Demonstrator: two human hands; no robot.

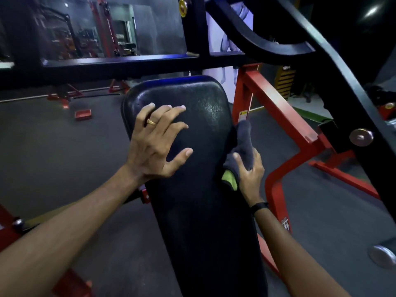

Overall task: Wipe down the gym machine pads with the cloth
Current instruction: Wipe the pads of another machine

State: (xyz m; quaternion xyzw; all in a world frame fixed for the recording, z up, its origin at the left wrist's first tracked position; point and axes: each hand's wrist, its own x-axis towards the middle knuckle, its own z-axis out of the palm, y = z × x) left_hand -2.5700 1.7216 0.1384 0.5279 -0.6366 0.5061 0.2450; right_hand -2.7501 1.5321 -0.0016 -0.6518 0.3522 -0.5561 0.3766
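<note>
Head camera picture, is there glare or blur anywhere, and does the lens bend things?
Head view: dim overall; a glare patch shines on the black pad; the black frame bar curves with wide-angle distortion; the background mirror looks hazy; the cloth and both hands stay fairly sharp.

Item count, gym machine station.
One black pad, one grey cloth, two hands, one gold ring, one black wristband.

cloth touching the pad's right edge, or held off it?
Touching. In the head view the right hand presses the grey cloth against the black pad's right edge, no gap visible.
</note>
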